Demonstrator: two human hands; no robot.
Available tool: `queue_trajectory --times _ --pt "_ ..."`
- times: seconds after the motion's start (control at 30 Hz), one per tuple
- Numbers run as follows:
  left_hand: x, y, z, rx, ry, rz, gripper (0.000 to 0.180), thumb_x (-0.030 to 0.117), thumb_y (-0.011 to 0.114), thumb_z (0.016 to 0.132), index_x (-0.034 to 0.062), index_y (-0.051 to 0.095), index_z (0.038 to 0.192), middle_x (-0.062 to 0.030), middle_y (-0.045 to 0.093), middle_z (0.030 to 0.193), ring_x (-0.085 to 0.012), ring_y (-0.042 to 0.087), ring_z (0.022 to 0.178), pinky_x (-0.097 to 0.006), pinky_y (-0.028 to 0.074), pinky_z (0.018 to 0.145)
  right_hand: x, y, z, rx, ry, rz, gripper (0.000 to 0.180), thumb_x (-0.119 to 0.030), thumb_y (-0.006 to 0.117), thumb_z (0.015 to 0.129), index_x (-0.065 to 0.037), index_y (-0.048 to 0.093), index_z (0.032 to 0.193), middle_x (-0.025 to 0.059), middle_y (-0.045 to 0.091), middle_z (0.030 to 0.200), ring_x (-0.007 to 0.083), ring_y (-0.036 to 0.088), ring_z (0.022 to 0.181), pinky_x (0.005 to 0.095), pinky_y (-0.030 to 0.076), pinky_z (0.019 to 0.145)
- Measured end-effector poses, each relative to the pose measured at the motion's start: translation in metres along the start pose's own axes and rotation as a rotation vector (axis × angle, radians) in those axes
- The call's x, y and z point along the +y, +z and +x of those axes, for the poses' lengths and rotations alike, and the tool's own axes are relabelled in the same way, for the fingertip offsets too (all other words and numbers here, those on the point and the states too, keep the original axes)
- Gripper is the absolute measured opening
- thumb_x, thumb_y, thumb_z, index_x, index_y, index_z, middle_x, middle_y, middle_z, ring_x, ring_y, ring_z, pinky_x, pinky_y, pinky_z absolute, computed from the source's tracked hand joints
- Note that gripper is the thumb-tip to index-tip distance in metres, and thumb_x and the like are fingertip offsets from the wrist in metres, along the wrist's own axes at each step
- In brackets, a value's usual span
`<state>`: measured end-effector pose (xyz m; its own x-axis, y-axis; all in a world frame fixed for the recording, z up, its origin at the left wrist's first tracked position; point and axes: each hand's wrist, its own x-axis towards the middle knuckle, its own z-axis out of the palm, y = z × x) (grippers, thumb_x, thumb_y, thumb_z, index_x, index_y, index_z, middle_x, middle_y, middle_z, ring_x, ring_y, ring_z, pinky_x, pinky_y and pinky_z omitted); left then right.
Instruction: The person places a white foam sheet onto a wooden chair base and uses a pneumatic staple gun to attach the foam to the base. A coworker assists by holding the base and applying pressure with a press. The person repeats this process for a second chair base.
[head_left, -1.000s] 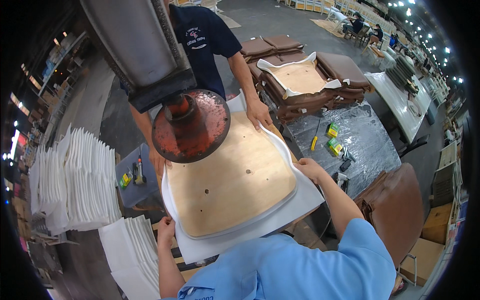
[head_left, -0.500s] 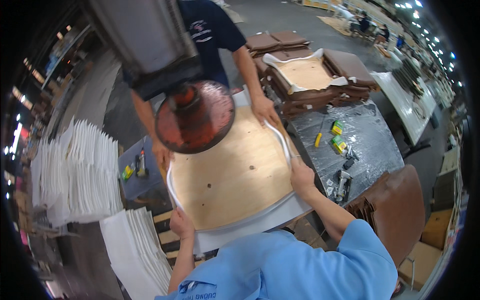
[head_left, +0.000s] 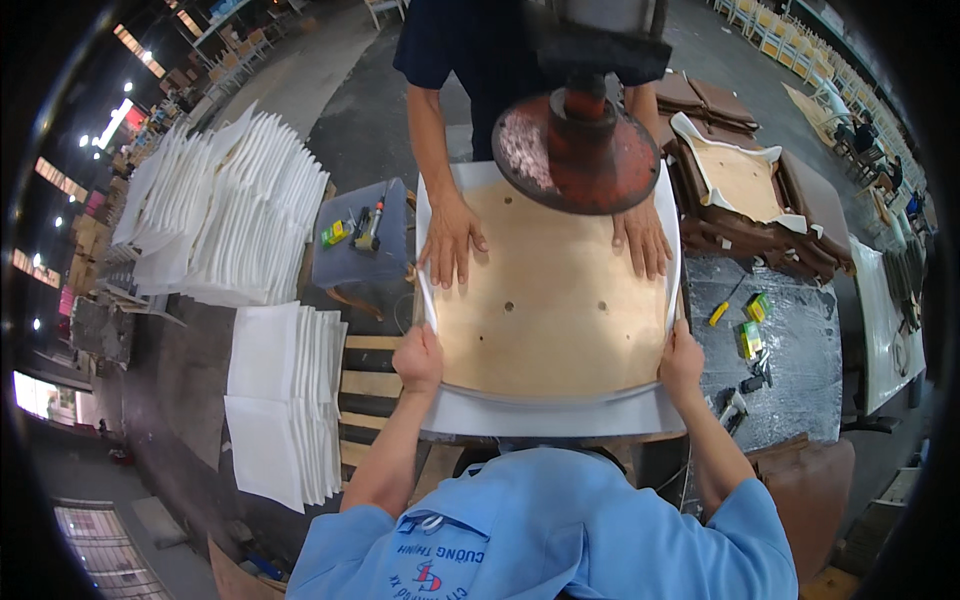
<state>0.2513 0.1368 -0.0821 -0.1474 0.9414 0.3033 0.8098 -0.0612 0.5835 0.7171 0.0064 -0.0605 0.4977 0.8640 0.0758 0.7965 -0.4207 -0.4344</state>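
A pale plywood seat panel lies on a larger white foam sheet, whose side edges curl up around it. At the panel's left side my left hand is closed in a fist on the foam's edge. My right hand grips the same sheet at the right side. Opposite me, a co-worker's hands rest flat on the far part of the panel, fingers spread. Above that far part hangs a round red press head, hiding some of the panel and part of the co-worker's right-side arm.
On the left stand stacks of white sheets and a small grey stool with tools. To the right, a plastic-covered table holds a yellow-handled screwdriver, green-yellow boxes and a staple gun. Brown upholstered seats are piled behind it.
My view has swung, so the panel now appears squarer to me. The co-worker's hands have moved from the foam's side edges to lie flat on the panel. Both my hands still grip the foam.
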Motion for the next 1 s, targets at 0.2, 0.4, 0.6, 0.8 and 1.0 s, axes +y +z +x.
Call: queue_trajectory --times 0.2,0.4,0.6,0.8,1.0 --pt "-0.042 -0.046 0.002 -0.248 -0.331 -0.239 0.048 0.045 0.055 0.117 0.0010 0.073 0.111 -0.0230 0.078 0.105 -0.0364 0.076 0.098 -0.046 0.056 0.087 0.027 -0.029 -0.030 -0.193 0.228 0.359 0.039 -0.037 0.067 0.110 -0.005 0.062 0.132 0.0192 0.077 0.114 0.0308 0.075 0.104 0.0438 0.056 0.094" --pt "-0.079 -0.123 -0.085 -0.861 -1.167 -1.690 0.042 0.036 0.049 0.119 0.0027 0.068 0.138 -0.0186 0.077 0.124 -0.0368 0.074 0.120 -0.049 0.061 0.105 0.069 -0.054 -0.125 -0.561 0.792 1.504 0.058 -0.055 0.049 0.114 -0.011 0.065 0.149 0.0134 0.076 0.132 0.0344 0.071 0.123 0.0596 0.052 0.109" --pt "-0.045 -0.068 -0.159 -0.999 -1.314 -1.661 0.039 0.026 0.053 0.115 0.0012 0.062 0.144 -0.0230 0.070 0.137 -0.0484 0.069 0.127 -0.065 0.057 0.111 -0.032 0.020 -0.207 -0.442 0.930 2.039 0.044 -0.031 0.049 0.109 -0.006 0.067 0.140 0.0151 0.076 0.129 0.0424 0.072 0.121 0.0644 0.054 0.109" --pt "0.003 -0.057 -0.126 -0.818 -1.342 -1.395 0.036 0.027 0.048 0.118 -0.0008 0.061 0.137 -0.0218 0.073 0.125 -0.0424 0.075 0.109 -0.060 0.062 0.102 -0.068 0.013 -0.190 -0.350 0.910 1.843 0.035 -0.018 0.061 0.102 -0.002 0.067 0.133 0.0173 0.076 0.125 0.0404 0.074 0.116 0.0599 0.057 0.107" --pt "-0.062 -0.103 -0.105 -0.427 -1.325 -1.231 0.043 0.027 0.063 0.108 0.0023 0.064 0.143 -0.0207 0.069 0.135 -0.0386 0.071 0.119 -0.060 0.061 0.100 0.024 -0.054 -0.175 -0.022 0.869 1.092 0.038 -0.014 0.068 0.100 -0.007 0.067 0.137 0.0101 0.076 0.118 0.0270 0.075 0.109 0.0452 0.061 0.089"
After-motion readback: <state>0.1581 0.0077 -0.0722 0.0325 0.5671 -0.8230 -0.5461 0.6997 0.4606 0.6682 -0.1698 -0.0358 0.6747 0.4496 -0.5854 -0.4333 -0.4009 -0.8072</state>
